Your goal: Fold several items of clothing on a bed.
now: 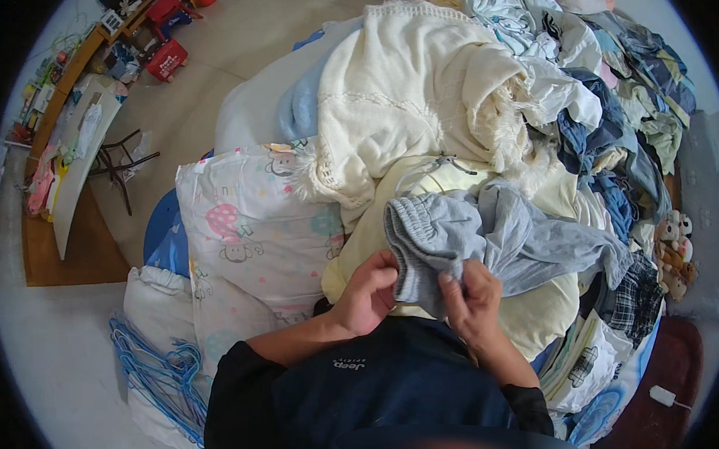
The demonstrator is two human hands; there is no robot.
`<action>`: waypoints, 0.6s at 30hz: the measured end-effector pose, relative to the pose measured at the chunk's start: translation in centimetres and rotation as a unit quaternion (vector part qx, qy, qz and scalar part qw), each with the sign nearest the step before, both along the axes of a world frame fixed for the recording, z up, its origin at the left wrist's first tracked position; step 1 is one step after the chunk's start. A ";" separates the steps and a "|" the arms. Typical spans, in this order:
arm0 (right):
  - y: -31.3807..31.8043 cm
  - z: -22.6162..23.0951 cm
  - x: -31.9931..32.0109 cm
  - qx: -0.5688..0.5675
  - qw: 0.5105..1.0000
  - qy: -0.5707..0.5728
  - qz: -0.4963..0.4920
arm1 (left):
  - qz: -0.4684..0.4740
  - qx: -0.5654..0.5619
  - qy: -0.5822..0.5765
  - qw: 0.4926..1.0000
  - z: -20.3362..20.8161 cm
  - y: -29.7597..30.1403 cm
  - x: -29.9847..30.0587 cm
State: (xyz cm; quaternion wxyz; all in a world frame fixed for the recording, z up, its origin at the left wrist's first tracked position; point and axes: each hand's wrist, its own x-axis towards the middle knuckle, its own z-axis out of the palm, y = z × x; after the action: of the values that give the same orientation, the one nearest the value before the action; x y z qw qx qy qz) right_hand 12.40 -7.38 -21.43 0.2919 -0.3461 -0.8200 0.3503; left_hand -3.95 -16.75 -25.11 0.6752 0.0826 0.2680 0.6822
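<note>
Light grey pants with a gathered elastic waistband lie across a pale yellow cushion-like bundle in front of me. At the left edge of the waistband, my left hand pinches the cloth between thumb and fingers. My right hand is closed on the near side of the same waistband, thumb on top. One leg of the pants stretches away to the right, creased. Behind them a cream fringed knit blanket is heaped up.
At my left lie a printed white cloth and blue clothes hangers. Piled clothes fill the far right, with plush toys beside them. Folded clothes sit at my right. A table and red stool stand far left.
</note>
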 end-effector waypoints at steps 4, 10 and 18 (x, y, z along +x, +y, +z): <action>-0.5 -0.4 1.1 -0.268 0.953 0.125 -0.072 | -0.065 -0.015 -0.093 0.993 -0.8 1.5 0.0; -1.1 -0.4 1.4 0.149 0.988 0.007 0.038 | -0.116 0.004 -0.009 0.993 0.4 3.0 -0.2; -3.4 1.7 0.5 0.281 0.955 -0.093 -0.023 | -0.161 -0.084 0.190 0.965 3.8 4.8 0.7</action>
State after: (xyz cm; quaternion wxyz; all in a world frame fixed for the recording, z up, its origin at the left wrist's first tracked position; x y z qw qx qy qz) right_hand 12.88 -10.78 -19.76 0.3079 -0.2998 -0.9006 0.0651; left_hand -3.29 -11.96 -21.27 0.7175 0.1958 0.4303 0.5116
